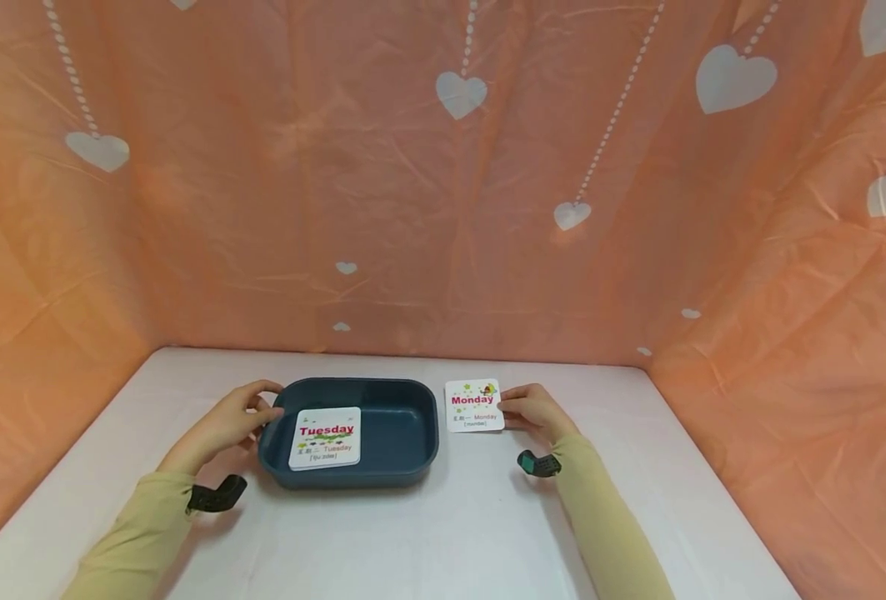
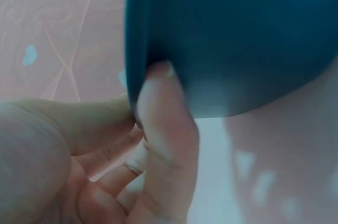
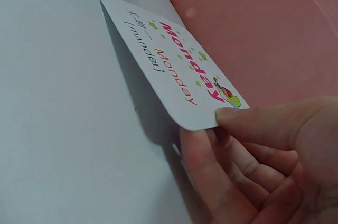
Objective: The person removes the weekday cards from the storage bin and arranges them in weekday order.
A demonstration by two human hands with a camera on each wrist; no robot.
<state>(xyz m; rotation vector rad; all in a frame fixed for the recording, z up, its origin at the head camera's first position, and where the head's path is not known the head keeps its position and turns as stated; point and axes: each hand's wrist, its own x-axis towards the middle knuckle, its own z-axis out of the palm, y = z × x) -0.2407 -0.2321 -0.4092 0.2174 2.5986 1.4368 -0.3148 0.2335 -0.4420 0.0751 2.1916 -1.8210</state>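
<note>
A dark blue tray with rounded corners stands on the white table. Inside its left half lies a white card printed "Tuesday", with at least one more card edge showing beneath it. My left hand pinches the tray's left rim between thumb and finger, as the left wrist view shows close up. To the right of the tray, my right hand pinches the right edge of a "Monday" card. In the right wrist view that card is tilted, raised above the tabletop, and casts a shadow.
A white-covered table extends in front of the tray. Orange cloth with pale hearts hangs behind and on both sides. Each wrist wears a dark camera mount, the left one close to the tray's front left corner.
</note>
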